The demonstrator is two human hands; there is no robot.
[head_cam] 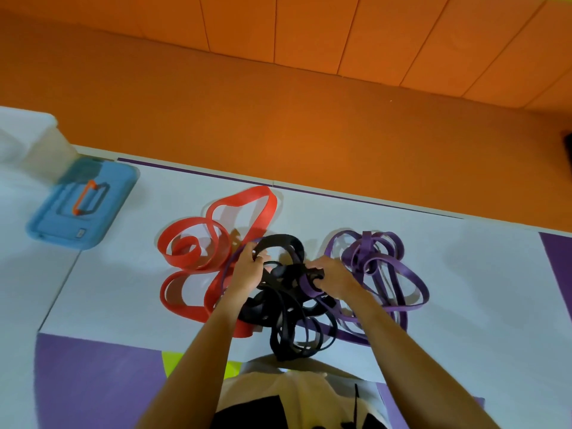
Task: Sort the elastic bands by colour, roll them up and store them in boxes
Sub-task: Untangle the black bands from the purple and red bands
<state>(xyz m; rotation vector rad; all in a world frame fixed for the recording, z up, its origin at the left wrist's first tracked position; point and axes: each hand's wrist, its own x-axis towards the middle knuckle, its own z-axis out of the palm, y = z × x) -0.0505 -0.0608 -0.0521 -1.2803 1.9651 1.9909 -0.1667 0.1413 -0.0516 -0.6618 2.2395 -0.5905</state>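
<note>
Three heaps of elastic bands lie on the white mat in front of me. Wide red bands (pixel 198 252) loop at the left, a tangle of black bands (pixel 288 308) sits in the middle, and purple bands (pixel 383 267) spread at the right. My left hand (pixel 247 270) grips a black loop at the top of the tangle. My right hand (pixel 334 277) pinches a purple band together with a black one where the two heaps cross. A thin purple band runs under my left wrist.
A blue box lid (pixel 83 205) with an orange handle lies at the far left, next to a translucent white box (pixel 34 144). An orange padded floor (pixel 309 103) lies beyond the mat's edge. Purple and yellow mat panels (pixel 93 382) are near my body.
</note>
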